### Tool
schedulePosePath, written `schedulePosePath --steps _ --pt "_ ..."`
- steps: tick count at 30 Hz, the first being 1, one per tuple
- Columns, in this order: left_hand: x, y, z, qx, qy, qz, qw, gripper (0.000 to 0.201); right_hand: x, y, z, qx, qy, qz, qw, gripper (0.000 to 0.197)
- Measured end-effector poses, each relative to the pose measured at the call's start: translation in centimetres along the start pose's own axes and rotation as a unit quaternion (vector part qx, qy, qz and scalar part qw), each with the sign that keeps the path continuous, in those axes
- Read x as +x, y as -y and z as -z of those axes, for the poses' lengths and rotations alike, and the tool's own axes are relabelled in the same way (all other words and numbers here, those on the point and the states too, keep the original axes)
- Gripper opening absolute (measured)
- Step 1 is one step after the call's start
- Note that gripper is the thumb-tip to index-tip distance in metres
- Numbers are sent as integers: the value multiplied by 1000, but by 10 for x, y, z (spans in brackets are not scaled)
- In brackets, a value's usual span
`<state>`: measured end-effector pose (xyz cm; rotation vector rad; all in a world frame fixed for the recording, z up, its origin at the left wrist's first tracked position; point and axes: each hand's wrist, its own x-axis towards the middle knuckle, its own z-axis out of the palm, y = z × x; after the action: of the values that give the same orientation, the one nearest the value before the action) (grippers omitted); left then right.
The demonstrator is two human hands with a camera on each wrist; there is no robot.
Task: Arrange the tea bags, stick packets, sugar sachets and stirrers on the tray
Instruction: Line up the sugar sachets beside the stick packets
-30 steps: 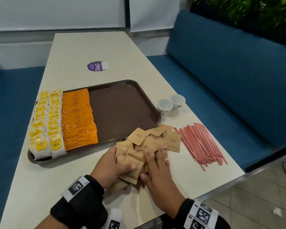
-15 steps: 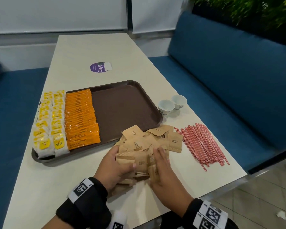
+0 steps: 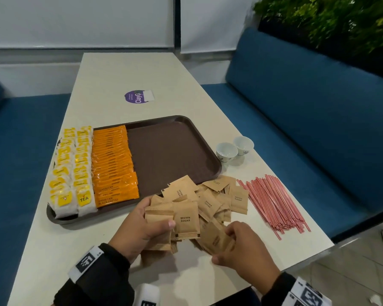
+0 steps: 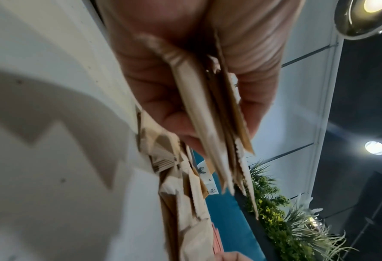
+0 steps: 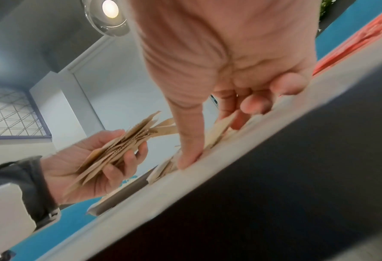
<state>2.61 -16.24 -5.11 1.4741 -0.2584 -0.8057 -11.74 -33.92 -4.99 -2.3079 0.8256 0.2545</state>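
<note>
Your left hand (image 3: 139,228) now has a stack of sugar sachets (image 3: 175,221) lifted off the pile, while your right hand (image 3: 241,250) dropped lower, probably pinching another.

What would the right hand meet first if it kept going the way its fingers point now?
Probably the loose brown sugar sachets on the table just ahead; the right hand already pinches one at the pile's near edge. Depth beyond that is unclear.

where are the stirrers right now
In the head view, the red stirrers lie in a bundle on the table's right side, beside the brown sugar sachets, below two small cups.
</note>
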Motion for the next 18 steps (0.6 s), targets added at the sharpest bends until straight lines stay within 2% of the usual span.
schedulePosePath --steps 4,7,9,11,13,18 --pt "0 -5 6 -16 13 -6 1000 83 2 6 7 -27 49 28 998 14" --pt "-1 -8 15 -38 11 -7 999 101 4 15 24 -25 39 58 997 24" --pt "-2 -9 20 -52 9 -4 999 104 8 29 42 -10 -1 79 997 27" --pt "-3 -10 25 -59 8 -4 998 99 19 50 60 57 -39 105 992 19" --pt "-2 -9 31 -67 6 -7 998 85 38 74 72 112 -64 123 984 12" --pt "-3 -11 43 -95 -11 -8 995 79 115 139 75 132 -70 131 980 13"
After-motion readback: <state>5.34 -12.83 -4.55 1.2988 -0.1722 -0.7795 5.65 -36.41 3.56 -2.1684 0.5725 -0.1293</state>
